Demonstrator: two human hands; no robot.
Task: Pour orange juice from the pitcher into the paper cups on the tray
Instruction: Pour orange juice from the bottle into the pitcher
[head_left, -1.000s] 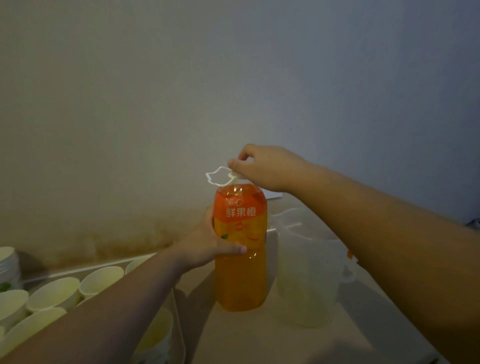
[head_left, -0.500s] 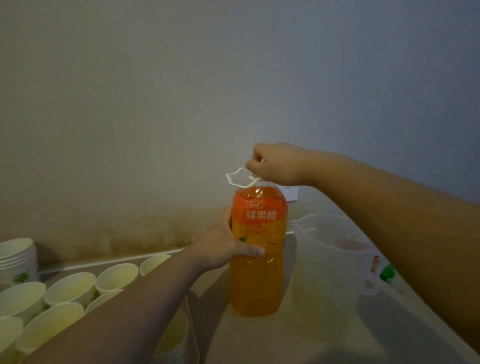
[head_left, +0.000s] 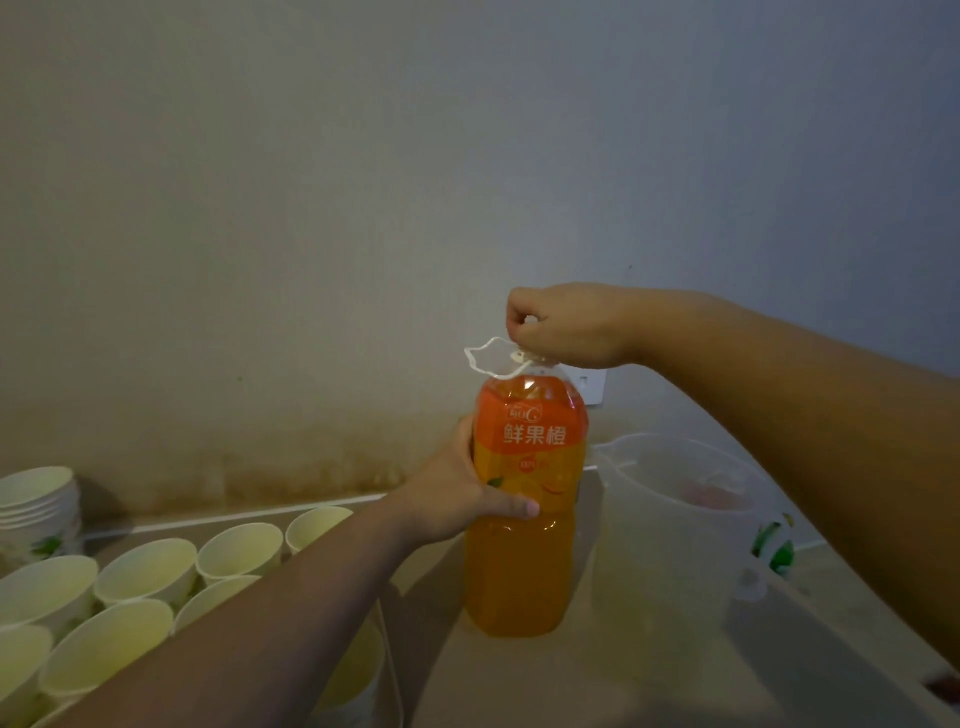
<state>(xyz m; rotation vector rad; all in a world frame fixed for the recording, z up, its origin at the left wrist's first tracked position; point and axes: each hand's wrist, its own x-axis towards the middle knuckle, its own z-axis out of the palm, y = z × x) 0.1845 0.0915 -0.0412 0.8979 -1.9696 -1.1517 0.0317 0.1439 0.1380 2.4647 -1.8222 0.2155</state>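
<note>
So the big orange juice bottle (head_left: 524, 519) is standing upright on the tabletop (head_left: 597, 686), pretty much dead centre. The left hand (head_left: 457, 499) is wrapped around its middle, thumb across the front just under the orange label, and the right hand (head_left: 561, 327) is curled down tight over the top, so the cap itself is completely hidden under the fingers. A white plastic carry loop (head_left: 491, 356) sticks out to the left from the neck. The clear plastic pitcher (head_left: 670, 525) sits just beside the bottle on its right, upright; can't really tell what's in it, there's something faintly pinkish near the far rim but it's too murky to call. The right forearm crosses above the pitcher's far side and blocks whatever's behind it, apart from a bit of something green and white (head_left: 774, 545) peeking out. Over on the left the paper cups (head_left: 150, 566) are packed together on the tray (head_left: 387, 649), and the left forearm cuts right over them, covering several. There's also a stack of cups (head_left: 39, 504) further back against the wall (head_left: 363, 182), and a white wall socket (head_left: 589, 384) behind the bottle.
</note>
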